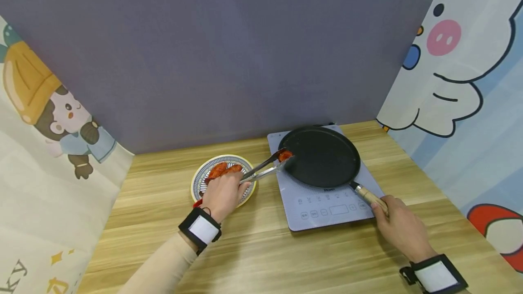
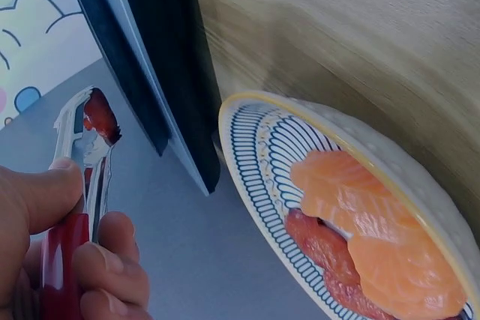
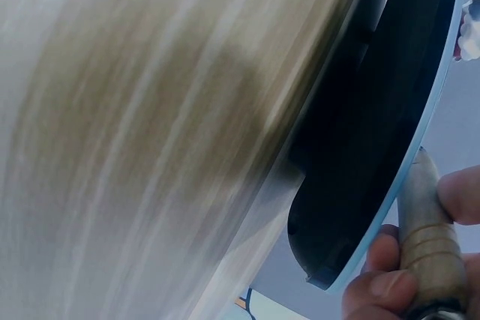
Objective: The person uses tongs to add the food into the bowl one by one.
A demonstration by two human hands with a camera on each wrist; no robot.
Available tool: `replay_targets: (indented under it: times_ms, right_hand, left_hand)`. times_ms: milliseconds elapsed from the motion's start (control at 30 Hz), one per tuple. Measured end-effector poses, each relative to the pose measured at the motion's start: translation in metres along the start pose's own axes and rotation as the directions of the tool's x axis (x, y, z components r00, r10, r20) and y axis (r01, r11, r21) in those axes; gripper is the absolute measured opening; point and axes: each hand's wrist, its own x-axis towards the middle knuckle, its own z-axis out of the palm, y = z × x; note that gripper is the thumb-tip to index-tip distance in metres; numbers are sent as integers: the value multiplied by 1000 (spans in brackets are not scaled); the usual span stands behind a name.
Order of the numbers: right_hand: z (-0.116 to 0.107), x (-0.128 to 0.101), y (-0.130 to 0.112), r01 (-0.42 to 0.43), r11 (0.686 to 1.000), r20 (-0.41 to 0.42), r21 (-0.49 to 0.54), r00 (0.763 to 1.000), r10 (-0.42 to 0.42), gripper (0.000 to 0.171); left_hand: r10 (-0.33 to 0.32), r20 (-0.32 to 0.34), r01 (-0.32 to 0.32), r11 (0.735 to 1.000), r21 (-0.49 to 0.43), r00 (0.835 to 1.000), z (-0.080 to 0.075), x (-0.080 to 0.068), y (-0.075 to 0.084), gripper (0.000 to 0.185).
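Right now the left hand [image 1: 222, 194] grips a pair of metal tongs [image 1: 261, 169] by their red-handled end, fingers and thumb squeezing the arms together, and the tips are clamped on a red-orange piece of fish [image 1: 285, 155] held just over the near-left rim of the black pan [image 1: 320, 158]. Beneath that hand sits a blue-striped plate [image 1: 200, 180] on the wooden table [image 1: 261, 248], with more slices of salmon [image 2: 375, 222] lying on it. The pan rests on a grey induction cooktop [image 1: 327, 203], just to the right of the plate. The right hand [image 1: 398, 226] is curled round the pan's wooden handle [image 1: 369, 196], fingers wrapped under it and thumb on top.
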Motion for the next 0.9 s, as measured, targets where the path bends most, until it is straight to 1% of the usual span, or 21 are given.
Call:
replay_targets:
  times_ms: [233,500,667,900]
  right_hand:
    - [-1,0,-1,3,1000,6,1,1000,-3,37]
    - [-1,1,-1,3,1000,4,-4,1000,-3,36]
    - [0,1,-1,-8,1000,13,-6,1000,8,38]
    - [0,0,0,-15,1000,24,-5,1000,15,38]
  left_hand:
    - [4,-3,-4,1000,9,1000,6,7,6,25]
    - [29,-17,-29,1000,7,999,12,18,12,29]
    - [16,-9,-16,1000,16,1000,19,25,18,29]
    - [-9,-3,9,1000,-2,1000,26,33,27,28]
